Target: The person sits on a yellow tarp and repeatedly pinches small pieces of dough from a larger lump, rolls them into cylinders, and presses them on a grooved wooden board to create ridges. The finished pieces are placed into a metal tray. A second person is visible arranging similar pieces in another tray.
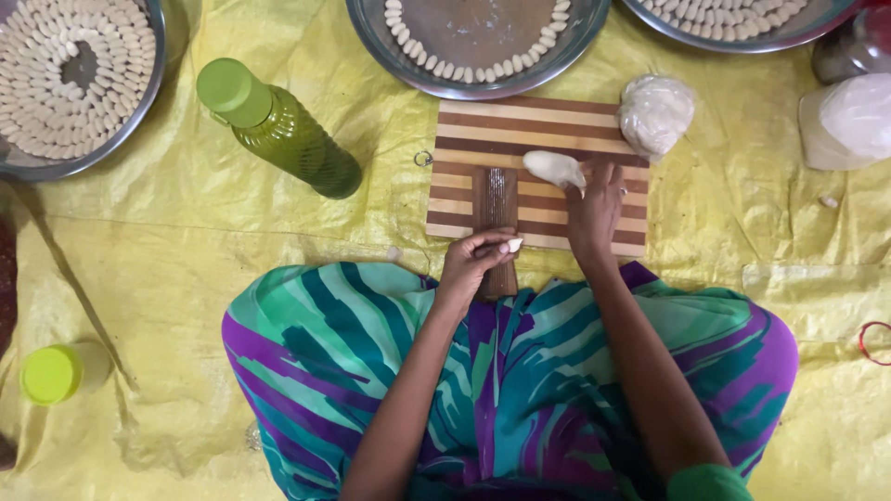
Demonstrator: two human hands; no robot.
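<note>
A striped wooden board (548,125) lies on the yellow sheet in front of my lap. On it rests a dark ridged wooden paddle (495,199) and a lump of pale dough (553,168). My left hand (473,264) is at the paddle's near end, fingers pinched on a small piece of dough (513,245). My right hand (595,209) lies on the board with its fingertips touching the dough lump. A larger ball of dough in clear plastic (655,113) sits at the board's far right corner.
Three steel plates hold rows of small shaped dough pieces: far left (56,74), centre (390,51), far right (733,28). A green bottle (278,125) lies left of the board. A green-capped container (56,373) stands at near left, a bagged white lump (854,116) at right.
</note>
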